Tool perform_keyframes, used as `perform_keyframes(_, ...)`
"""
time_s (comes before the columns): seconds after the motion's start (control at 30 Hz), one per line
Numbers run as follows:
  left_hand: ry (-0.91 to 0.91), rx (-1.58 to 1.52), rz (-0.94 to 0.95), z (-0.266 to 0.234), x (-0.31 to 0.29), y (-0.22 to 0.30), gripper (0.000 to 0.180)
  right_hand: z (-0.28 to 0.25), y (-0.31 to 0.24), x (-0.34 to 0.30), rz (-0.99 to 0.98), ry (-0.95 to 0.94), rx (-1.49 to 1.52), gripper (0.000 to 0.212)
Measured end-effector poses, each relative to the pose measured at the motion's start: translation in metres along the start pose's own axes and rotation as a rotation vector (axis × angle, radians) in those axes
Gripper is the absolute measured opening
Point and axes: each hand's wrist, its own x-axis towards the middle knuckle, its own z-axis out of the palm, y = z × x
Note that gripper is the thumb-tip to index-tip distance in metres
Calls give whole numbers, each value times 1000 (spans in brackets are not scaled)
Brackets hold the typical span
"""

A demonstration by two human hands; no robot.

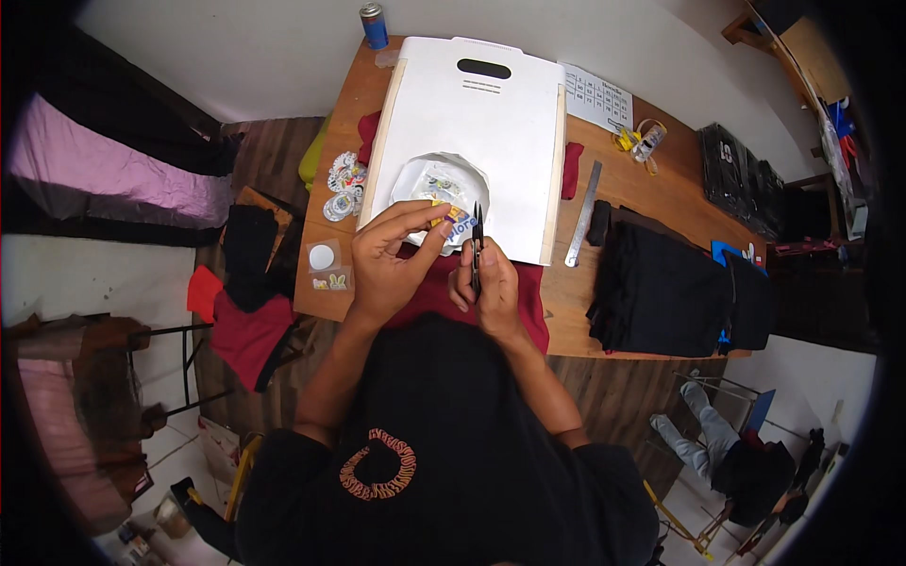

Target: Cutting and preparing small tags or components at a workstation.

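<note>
Shirt (444, 462): black, orange ring print on the chest, nearest the camera.
Left hand (392, 259): raised over the table's near edge, fingers curled, thumb and fingertips pinched on a small colourful patch (453, 222).
Right hand (491, 288): just beside the left, fingers closed round black snips (478, 247), blades up, tips at the patch's edge.
Patch: held above the red cloth (528, 302), in front of the white board's near edge.
Red cloth: spread under both hands, partly beneath the board.
White board (500, 132): flat on the wooden table (651, 189), slot handle at the far end, round white sheet of stickers (429, 179) on its near part.
Left of board: more round patches (344, 184), small clear bags (326, 264) near the table's corner.
Right of board: steel ruler (585, 212), then stacked black garments (670, 288).
Far side: printed sheet (599, 96), yellow-handled item (637, 141), blue can (374, 25) at the far corner.
</note>
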Motion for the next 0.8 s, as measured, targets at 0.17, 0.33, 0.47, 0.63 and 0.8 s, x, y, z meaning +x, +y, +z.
perform_keyframes(0.17,4,-6,-9,-1,0,0,24,-2,1,1,-3,1,6,30)
perform_keyframes(0.33,-28,-41,8,-3,1,0,23,-3,-7,0,41,-46,4,31)
perform_keyframes(0.47,-46,-37,6,-4,2,1,23,-8,-7,-2,91,-72,9,32)
perform_keyframes(0.63,-59,-55,-1,-4,4,2,22,-9,-8,-2,125,-77,-11,33)
perform_keyframes(0.8,-58,-44,4,-5,3,1,22,-9,-6,-2,129,-87,-10,33)
